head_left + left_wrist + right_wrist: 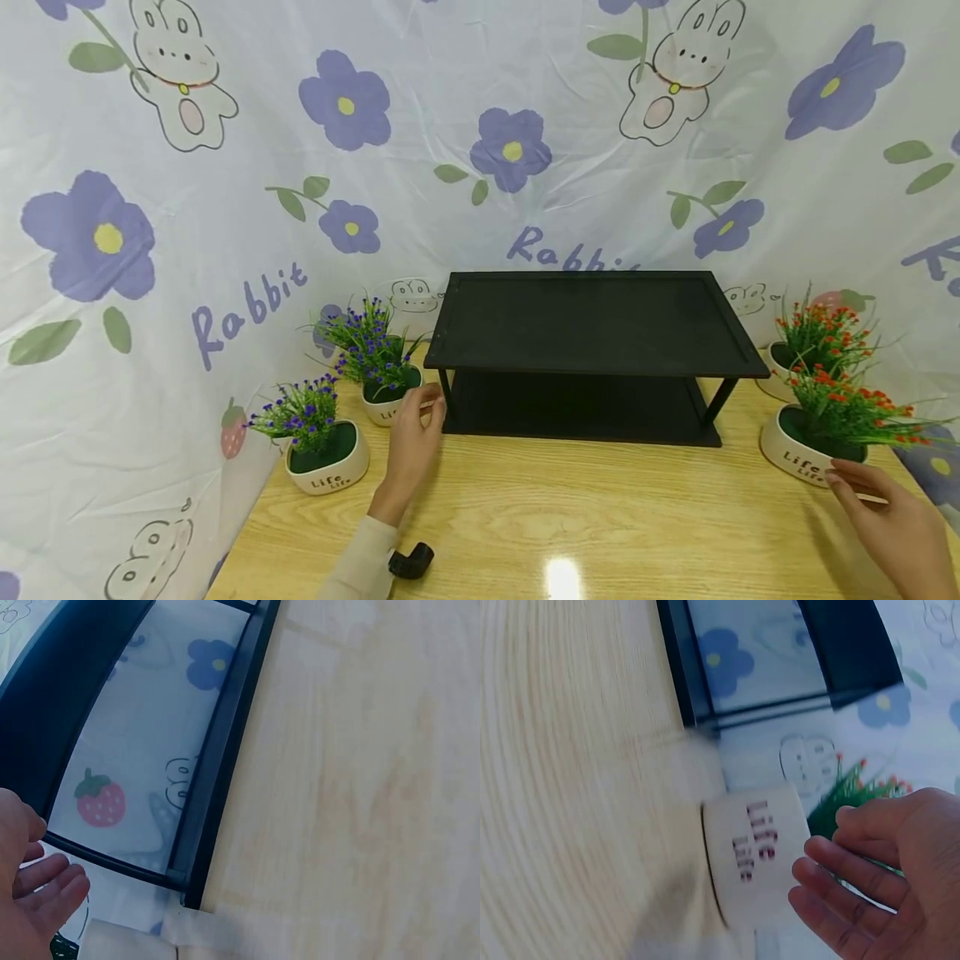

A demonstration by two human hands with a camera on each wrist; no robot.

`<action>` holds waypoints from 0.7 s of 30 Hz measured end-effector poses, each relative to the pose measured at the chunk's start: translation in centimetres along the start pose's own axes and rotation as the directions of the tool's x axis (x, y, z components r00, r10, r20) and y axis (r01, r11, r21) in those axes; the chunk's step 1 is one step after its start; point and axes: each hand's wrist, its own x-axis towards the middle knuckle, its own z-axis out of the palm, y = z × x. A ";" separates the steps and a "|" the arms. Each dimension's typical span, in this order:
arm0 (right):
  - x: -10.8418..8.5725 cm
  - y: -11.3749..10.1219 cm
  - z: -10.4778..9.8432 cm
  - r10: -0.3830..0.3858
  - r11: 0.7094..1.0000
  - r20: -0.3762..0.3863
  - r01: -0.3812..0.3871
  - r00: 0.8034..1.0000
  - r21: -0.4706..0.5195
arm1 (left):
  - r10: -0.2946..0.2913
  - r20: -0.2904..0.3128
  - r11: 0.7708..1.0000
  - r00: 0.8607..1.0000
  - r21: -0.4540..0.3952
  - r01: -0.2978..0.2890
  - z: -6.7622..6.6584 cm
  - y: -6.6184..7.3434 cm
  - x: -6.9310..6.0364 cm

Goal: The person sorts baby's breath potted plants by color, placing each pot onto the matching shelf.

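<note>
My left hand (414, 446) is beside the left front post of a black two-tier shelf (592, 325), its fingers loosely bent. Just behind it stands a white pot (384, 412) of purple artificial flowers. In the left wrist view no object shows between the fingers of that hand (34, 881). At the right, my right hand (892, 517) is at the front white pot (797, 460) of orange flowers. The right wrist view shows relaxed fingers of this hand (900, 877) by the rim of the "Life" pot (754, 851); contact cannot be told.
Another purple-flowered pot (327, 477) stands at the front left, and a second orange-flowered pot (776, 385) at the back right. A black elbow-shaped piece (411, 562) is beside the left sleeve. A rabbit-print cloth (420, 167) hangs behind the wooden table (555, 500).
</note>
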 end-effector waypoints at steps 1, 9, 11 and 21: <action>0.0 0.3 -0.1 0.037 0.999 -0.002 -0.037 0.999 0.014 | -0.010 0.004 1.000 1.000 -0.004 0.010 0.0 0.0 0.1; 0.8 2.4 -0.4 0.355 0.928 -0.054 -0.345 0.933 0.143 | -0.090 0.071 0.993 0.993 -0.071 0.095 0.2 0.0 1.4; 1.2 3.6 -0.1 0.396 0.909 -0.068 -0.381 0.916 0.168 | -0.099 0.086 0.988 0.991 -0.106 0.108 0.3 -0.1 1.8; 3.5 7.4 0.1 0.247 0.919 0.175 -0.288 0.953 0.269 | -0.108 0.137 0.969 0.985 -0.208 0.135 0.9 -0.5 3.2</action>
